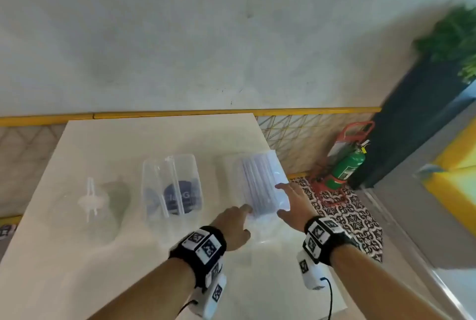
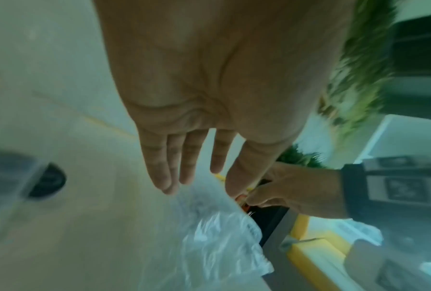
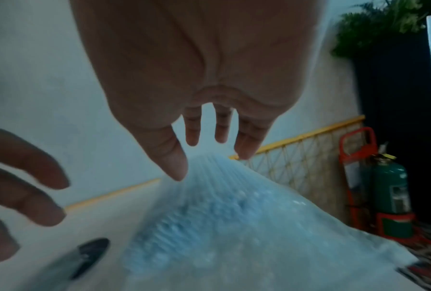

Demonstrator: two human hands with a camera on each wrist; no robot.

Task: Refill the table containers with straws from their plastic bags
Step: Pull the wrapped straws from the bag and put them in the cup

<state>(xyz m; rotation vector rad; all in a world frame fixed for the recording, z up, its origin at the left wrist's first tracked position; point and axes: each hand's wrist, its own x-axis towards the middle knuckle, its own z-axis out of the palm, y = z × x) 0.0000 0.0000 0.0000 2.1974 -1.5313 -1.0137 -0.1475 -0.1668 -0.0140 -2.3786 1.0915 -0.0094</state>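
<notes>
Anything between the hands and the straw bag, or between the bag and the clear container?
Nothing visible. Left hand and right hand flank the straw bag, fingers straight. Bare table separates the bag from the container.

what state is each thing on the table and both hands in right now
bag of straws: lying flat on the table, by its right edge
clear container: upright, a few straws inside
lidded cup: one straw through its lid
left hand: open, at the bag
right hand: open, over the bag
</notes>
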